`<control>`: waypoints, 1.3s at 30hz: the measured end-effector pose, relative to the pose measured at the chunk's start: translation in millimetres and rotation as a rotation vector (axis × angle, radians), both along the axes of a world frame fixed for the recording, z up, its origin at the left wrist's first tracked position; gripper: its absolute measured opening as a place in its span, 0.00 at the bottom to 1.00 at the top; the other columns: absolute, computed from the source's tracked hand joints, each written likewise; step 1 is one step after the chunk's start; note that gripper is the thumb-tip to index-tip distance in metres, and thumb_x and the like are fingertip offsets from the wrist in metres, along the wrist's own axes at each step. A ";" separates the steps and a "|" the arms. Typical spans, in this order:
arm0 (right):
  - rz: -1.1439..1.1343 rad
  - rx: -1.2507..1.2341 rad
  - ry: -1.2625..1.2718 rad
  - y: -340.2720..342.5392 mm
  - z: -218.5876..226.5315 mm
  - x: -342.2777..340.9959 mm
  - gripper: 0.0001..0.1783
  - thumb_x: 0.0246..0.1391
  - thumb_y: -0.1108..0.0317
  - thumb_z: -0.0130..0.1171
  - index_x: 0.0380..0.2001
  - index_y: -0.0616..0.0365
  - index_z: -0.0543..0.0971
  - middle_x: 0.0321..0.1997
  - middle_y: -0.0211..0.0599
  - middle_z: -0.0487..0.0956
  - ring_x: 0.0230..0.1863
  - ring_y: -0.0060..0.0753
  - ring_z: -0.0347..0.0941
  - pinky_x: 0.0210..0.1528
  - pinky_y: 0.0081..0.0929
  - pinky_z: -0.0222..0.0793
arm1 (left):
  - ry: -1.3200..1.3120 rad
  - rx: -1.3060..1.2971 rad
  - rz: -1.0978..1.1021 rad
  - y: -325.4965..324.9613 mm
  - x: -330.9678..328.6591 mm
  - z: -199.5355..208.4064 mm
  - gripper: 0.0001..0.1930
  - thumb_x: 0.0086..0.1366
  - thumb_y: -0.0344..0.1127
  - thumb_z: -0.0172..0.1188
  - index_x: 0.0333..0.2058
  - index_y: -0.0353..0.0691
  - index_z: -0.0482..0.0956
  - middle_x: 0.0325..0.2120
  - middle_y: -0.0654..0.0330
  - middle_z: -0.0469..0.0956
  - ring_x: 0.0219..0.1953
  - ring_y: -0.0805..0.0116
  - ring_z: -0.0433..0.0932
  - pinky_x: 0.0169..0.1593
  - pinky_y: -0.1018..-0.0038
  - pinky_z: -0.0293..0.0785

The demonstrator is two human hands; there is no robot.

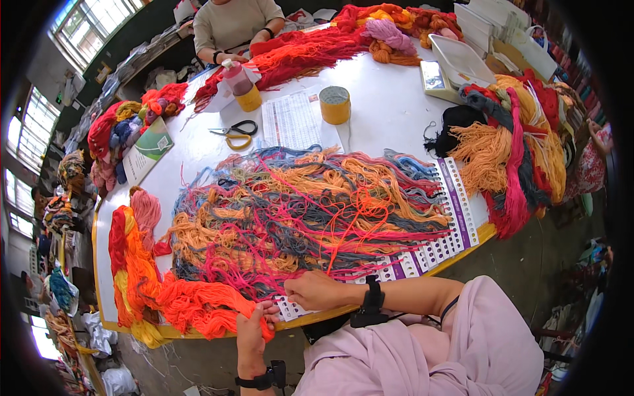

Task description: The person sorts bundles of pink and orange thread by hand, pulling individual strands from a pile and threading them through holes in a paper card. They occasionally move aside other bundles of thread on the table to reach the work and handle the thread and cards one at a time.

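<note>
Landmark: the long sample card (432,247) with purple strips, lying along the near edge of the round white surface (389,112). My right hand (317,289) rests on the card's near end, fingers curled down onto it. My left hand (252,333), just off that end, pinches a bunch of orange-red yarn (198,305). A tangled multicolour yarn heap (304,211) covers the card's far side. Scissors (232,131) lie well beyond.

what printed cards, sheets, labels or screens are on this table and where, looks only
Thread card: long white strip with purple bands, under the yarn along the near edge, by the right hand.
Printed sheet: white, table centre, beside scissors.
Booklet: green and white, left edge.
Small screen device: dark rectangle, far right.
</note>
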State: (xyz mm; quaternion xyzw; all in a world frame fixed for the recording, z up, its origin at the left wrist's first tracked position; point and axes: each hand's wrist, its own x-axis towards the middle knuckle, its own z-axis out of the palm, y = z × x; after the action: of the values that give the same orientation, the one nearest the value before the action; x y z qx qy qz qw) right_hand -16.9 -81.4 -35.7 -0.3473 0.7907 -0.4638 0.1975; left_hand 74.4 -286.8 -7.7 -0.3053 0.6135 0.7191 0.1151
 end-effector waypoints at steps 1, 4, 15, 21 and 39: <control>0.002 -0.002 -0.008 1.1 0.6 1.1 0.07 0.55 0.65 0.55 0.31 0.58 0.76 0.25 0.47 0.78 0.32 0.55 0.76 0.33 0.49 0.66 | 0.000 0.005 0.006 0.3 1.1 -0.7 0.15 0.71 0.35 0.50 0.43 0.25 0.75 0.31 0.50 0.81 0.25 0.71 0.79 0.25 0.81 0.70; -0.003 -0.018 -0.006 1.9 -1.3 3.7 0.07 0.55 0.65 0.55 0.31 0.57 0.75 0.25 0.47 0.78 0.32 0.55 0.76 0.33 0.49 0.66 | 0.002 -0.002 0.004 1.6 3.2 -1.1 0.15 0.71 0.35 0.50 0.42 0.25 0.75 0.31 0.50 0.81 0.25 0.71 0.79 0.25 0.81 0.70; -0.028 0.022 0.099 -1.6 -12.0 6.9 0.07 0.56 0.65 0.57 0.31 0.57 0.75 0.23 0.43 0.79 0.27 0.49 0.77 0.29 0.43 0.69 | 0.067 0.031 -0.008 -6.4 7.6 -4.9 0.12 0.71 0.33 0.49 0.41 0.28 0.77 0.30 0.52 0.81 0.24 0.70 0.79 0.24 0.80 0.69; 0.052 -0.106 -0.198 2.7 4.3 -5.5 0.06 0.55 0.67 0.57 0.30 0.58 0.75 0.16 0.36 0.77 0.21 0.38 0.77 0.27 0.36 0.68 | 0.289 0.084 0.245 -57.4 13.3 24.7 0.11 0.69 0.33 0.53 0.38 0.30 0.77 0.27 0.55 0.80 0.19 0.75 0.72 0.23 0.82 0.68; 0.088 0.055 0.127 -58.9 -2.0 4.0 0.06 0.52 0.65 0.57 0.31 0.55 0.77 0.20 0.40 0.78 0.26 0.50 0.77 0.30 0.45 0.68 | -0.005 -0.025 0.017 -30.3 14.8 17.0 0.13 0.69 0.34 0.54 0.42 0.28 0.77 0.29 0.58 0.79 0.24 0.77 0.75 0.26 0.80 0.70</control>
State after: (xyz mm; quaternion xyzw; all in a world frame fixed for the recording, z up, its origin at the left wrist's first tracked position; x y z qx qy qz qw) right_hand -12.9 -140.3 -37.7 -0.4049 0.7981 -0.4097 0.1768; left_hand 89.2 -317.1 9.3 -0.3139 0.6194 0.7117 0.1066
